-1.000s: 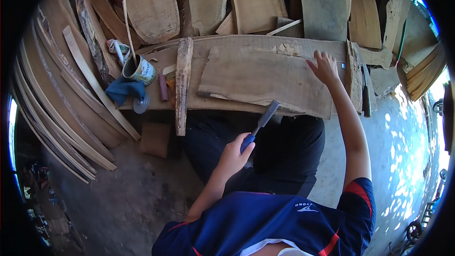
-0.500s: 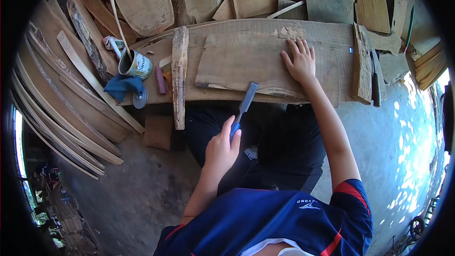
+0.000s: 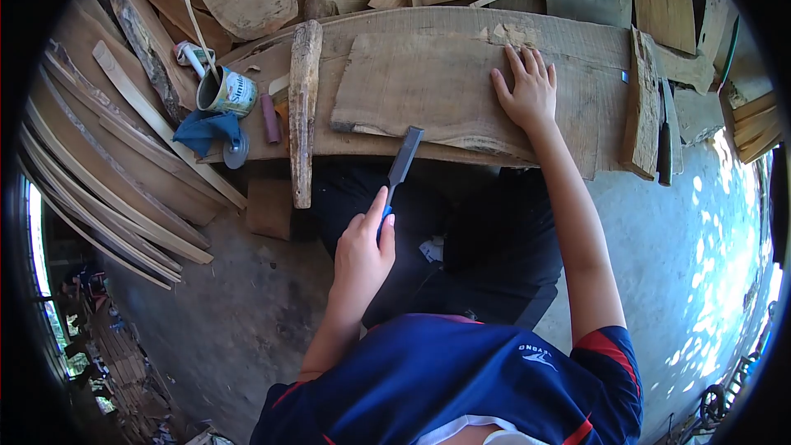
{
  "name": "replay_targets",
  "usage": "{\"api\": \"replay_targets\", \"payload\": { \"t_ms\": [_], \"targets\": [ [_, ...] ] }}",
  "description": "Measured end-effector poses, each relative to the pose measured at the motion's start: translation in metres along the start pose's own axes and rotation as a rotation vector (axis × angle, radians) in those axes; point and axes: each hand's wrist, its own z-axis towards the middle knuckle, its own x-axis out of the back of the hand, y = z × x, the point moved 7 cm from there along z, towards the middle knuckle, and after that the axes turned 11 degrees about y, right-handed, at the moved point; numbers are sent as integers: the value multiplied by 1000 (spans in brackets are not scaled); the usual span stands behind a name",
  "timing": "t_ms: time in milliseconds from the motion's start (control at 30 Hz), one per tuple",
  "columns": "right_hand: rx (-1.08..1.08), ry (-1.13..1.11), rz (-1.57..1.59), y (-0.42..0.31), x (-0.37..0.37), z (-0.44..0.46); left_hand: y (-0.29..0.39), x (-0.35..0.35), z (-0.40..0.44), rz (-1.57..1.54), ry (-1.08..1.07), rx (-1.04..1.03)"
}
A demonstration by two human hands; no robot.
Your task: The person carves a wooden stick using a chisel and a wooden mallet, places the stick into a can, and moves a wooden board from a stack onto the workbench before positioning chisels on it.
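My left hand (image 3: 362, 245) is wrapped round the blue handle of a chisel (image 3: 404, 158), index finger stretched along it. The flat metal blade points up and away, its tip at the near edge of a wide plank (image 3: 420, 86). On the right part of that plank lies my right hand (image 3: 528, 92), fingers spread and holding nothing. Beneath the plank is a longer curved board (image 3: 461, 18). A rough wooden bar (image 3: 305, 107) crosses this board on the left, and another rough block (image 3: 642, 107) crosses it on the right.
Left of the bar are a tin can (image 3: 228, 92) with a stick in it, a blue cloth (image 3: 206, 130), a clear disc (image 3: 236, 151) and a reddish cylinder (image 3: 270, 119). A long blade with a dark handle (image 3: 664, 148) is at the right. Curved wood strips (image 3: 124, 173) lie far left.
My right hand has moved left and come down flat on the plank. My left hand has shifted left with the chisel, whose tip is now at the plank's edge. The view has shifted.
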Motion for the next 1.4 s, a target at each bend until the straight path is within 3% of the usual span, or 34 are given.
{"api": "replay_targets", "payload": {
  "t_ms": [233, 600, 800, 967, 1033, 1100, 1133, 1200, 1233, 1400],
  "targets": [
    [13, 30, 67, 0, 5, 2, 11, -23, 39, 97, -41, -5],
    [-11, -5, 83, 0, 5, 4, 22, -75, 142, 4, 28, -68],
    [-64, -20, 16, 1, 4, 4, 17, -59, 96, 71, 20, -101],
    [-51, -30, 16, 0, 2, 3, 5, -35, 30, 154, -128, -28],
    [-48, -33, 19, 1, 1, 3, 0, -29, 12, 87, -215, 107],
    [-50, -37, 16, 1, 1, 3, 6, -16, 5, -172, -41, 38],
    [-50, -43, -4, 1, 1, 4, 8, -14, 2, -283, -42, 43],
    [-53, -49, -26, 2, 0, 3, 23, -4, 5, -359, 78, -166],
    [-53, -44, -22, 2, 1, 3, 24, -5, 5, -451, 75, -144],
    [-64, -22, 7, 2, 1, 3, 27, -18, 17, -523, 231, -276]
  ]
}}
